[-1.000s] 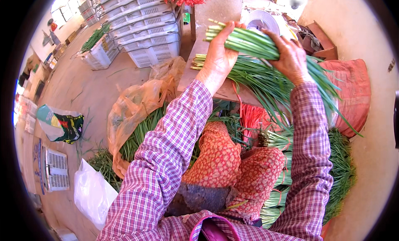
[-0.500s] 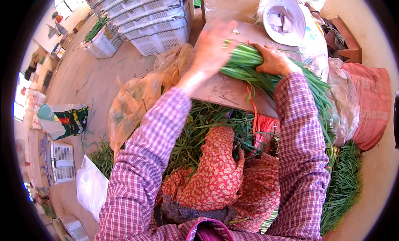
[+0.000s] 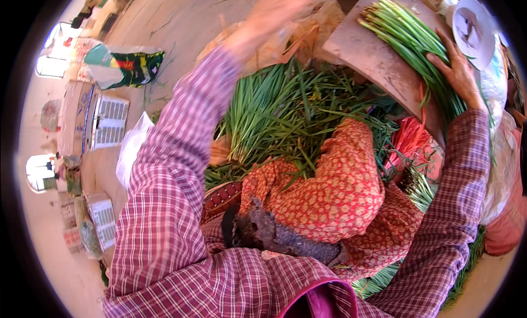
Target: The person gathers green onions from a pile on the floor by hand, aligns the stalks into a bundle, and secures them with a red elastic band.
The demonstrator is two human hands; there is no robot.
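Note:
My left hand (image 3: 277,10), blurred by motion, is raised at the top over an orange plastic bag (image 3: 313,30); its fingers are too smeared to read. At the upper right, my right hand (image 3: 457,70) grips a bundle of long green leafy stalks (image 3: 398,30) lying on a worn board (image 3: 351,49). More loose stalks (image 3: 263,104) are heaped below the board, beside my patterned red-covered legs (image 3: 346,186). A bunch of red ties (image 3: 405,142) hangs under the board, with more stalk bundles below it.
A white hat (image 3: 472,35) lies beyond the board. A green printed sack (image 3: 123,65), a white plastic bag (image 3: 134,145) and slatted crates (image 3: 110,123) are on the floor to the left. A red sack (image 3: 502,233) stands at the right.
My view has swung left. My left hand has left the stalk bundle and moved away leftward. The bundle, held raised a second ago, lies on the board under my right hand.

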